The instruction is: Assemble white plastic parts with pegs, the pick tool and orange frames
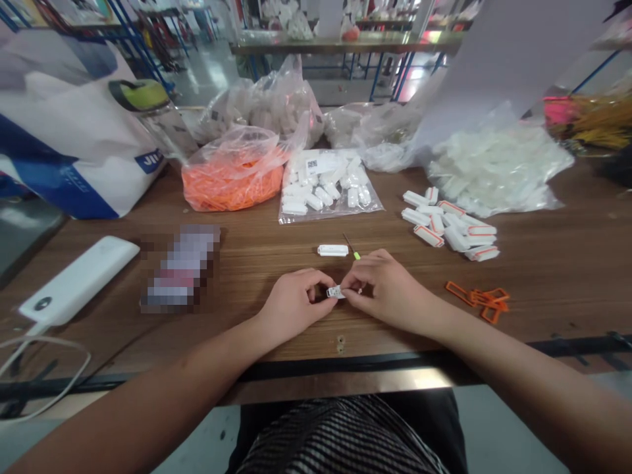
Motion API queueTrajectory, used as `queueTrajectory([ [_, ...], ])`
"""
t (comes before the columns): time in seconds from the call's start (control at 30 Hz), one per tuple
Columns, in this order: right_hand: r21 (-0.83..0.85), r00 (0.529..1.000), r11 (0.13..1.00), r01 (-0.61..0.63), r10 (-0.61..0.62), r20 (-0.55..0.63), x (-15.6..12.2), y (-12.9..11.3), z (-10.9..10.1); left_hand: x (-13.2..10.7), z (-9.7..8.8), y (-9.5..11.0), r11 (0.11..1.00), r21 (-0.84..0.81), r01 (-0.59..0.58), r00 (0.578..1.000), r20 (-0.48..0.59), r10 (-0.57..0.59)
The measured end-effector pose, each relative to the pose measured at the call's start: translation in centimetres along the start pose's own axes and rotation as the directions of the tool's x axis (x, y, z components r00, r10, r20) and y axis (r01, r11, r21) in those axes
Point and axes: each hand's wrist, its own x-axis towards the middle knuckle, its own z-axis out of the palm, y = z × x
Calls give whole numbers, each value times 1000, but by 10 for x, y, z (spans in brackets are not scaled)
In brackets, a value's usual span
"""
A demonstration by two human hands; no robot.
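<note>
Between my two hands is a small white plastic housing (335, 291), its inner detail facing up. My left hand (299, 299) pinches its left end between thumb and fingertips. The fingers of my right hand (380, 286) close on its right end and cover much of it. Just beyond my fingers lies another white plastic piece (332, 250), long and narrow. Beside it rests a thin screwdriver (356, 255) with a yellow-green handle, partly hidden by my right hand.
White pieces with orange rims (454, 227) are piled at right, near loose orange frames (486, 299). Behind stand bags of orange parts (232, 174), white parts (328, 181) and translucent parts (494, 158). A white power bank (79, 280), a pixelated flat object (182, 266) and a bottle (162, 122) are left.
</note>
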Motion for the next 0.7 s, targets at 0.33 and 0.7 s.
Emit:
queueTrajectory([
  [0.33,-33,999,999,26,-25,35,3,0,2,-1,0,2,999,37,15,1000,9,-15],
  [0.7,-293,974,929,226,-222,49,0,-1,4,0,0,3,999,43,4,1000,6,-5],
])
